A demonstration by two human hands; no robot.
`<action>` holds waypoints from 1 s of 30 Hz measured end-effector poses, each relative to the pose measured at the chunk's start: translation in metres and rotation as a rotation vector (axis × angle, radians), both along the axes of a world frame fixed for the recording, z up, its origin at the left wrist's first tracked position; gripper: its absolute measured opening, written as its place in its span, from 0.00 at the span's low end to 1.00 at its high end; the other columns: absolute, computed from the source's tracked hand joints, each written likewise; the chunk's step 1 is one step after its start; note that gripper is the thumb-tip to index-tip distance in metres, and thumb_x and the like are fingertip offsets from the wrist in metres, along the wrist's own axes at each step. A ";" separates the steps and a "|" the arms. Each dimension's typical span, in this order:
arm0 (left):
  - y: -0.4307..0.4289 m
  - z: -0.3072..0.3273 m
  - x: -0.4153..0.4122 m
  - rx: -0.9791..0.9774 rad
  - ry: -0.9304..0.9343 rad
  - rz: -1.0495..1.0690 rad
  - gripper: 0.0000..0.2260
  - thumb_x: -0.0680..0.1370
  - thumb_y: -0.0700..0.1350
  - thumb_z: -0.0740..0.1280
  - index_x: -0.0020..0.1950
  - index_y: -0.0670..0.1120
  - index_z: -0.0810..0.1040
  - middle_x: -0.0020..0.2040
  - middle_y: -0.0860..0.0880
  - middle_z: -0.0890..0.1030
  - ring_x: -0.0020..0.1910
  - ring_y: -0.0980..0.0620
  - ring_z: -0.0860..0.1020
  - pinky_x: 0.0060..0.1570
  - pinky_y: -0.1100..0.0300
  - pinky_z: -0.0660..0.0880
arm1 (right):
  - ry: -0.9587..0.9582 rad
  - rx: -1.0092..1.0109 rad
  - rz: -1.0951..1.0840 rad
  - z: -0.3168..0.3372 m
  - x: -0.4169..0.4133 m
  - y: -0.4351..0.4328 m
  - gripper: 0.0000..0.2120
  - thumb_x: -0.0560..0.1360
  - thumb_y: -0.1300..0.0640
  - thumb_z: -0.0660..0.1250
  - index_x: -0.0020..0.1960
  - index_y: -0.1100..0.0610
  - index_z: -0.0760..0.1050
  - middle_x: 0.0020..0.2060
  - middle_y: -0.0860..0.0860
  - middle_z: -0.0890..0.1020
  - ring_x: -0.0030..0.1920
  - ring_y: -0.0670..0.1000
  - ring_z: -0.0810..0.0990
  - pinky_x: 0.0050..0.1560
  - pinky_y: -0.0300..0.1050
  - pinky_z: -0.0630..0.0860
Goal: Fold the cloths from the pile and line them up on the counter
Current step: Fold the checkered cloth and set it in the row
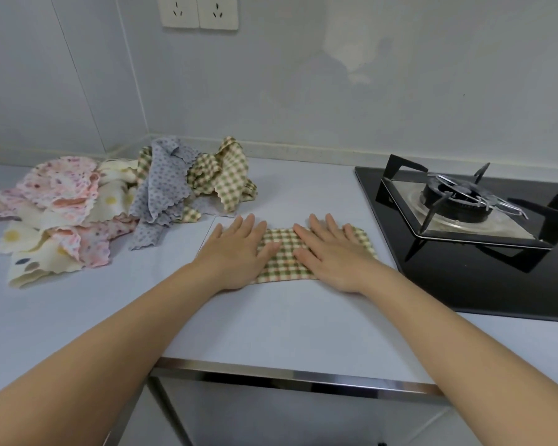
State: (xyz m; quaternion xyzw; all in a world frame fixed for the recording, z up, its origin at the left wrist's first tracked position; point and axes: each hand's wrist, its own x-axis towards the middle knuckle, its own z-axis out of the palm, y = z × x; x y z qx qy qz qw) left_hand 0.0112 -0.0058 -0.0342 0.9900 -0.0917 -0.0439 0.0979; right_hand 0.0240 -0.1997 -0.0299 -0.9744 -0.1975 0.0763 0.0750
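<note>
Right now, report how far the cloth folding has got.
Early stage. Done: no finished cloth shows lined up yet. In hand: the left hand and right hand press flat on one green checked cloth, seemingly folded into a strip, on the counter beside the stove. Left: the pile, with pink floral, cream, grey dotted and another checked cloth, all crumpled.

Counter [271,320]: all else is borne on it.
Pile of cloths [110,204]: heaped at the back left, near the wall.
Flat cloth [285,255]: spread at the centre, before and right of the pile, just left of the hob [448,284].
Left hand [239,252]: laid flat on the cloth's left end.
Right hand [329,252]: laid flat on its right end.
Sockets [199,11]: mounted on the wall behind.
</note>
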 end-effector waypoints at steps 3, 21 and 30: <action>-0.003 0.004 -0.007 -0.052 -0.360 0.161 0.26 0.82 0.57 0.49 0.74 0.43 0.57 0.60 0.42 0.77 0.58 0.43 0.75 0.53 0.51 0.68 | -0.289 0.284 -0.027 0.005 0.000 -0.005 0.20 0.80 0.50 0.56 0.71 0.51 0.67 0.73 0.51 0.64 0.74 0.54 0.58 0.73 0.54 0.55; 0.035 0.008 0.001 -0.491 -0.448 -0.229 0.09 0.71 0.57 0.69 0.41 0.52 0.75 0.39 0.57 0.77 0.41 0.58 0.75 0.38 0.67 0.70 | -0.242 0.316 -0.028 0.005 0.002 -0.015 0.27 0.75 0.71 0.51 0.70 0.54 0.67 0.68 0.48 0.72 0.69 0.49 0.69 0.75 0.51 0.47; 0.033 0.000 0.005 -0.441 -0.378 -0.352 0.06 0.73 0.52 0.72 0.44 0.51 0.80 0.43 0.57 0.79 0.44 0.58 0.76 0.44 0.62 0.73 | -0.187 0.404 0.133 0.002 0.004 -0.015 0.29 0.73 0.69 0.59 0.71 0.49 0.67 0.70 0.44 0.69 0.72 0.43 0.63 0.71 0.40 0.42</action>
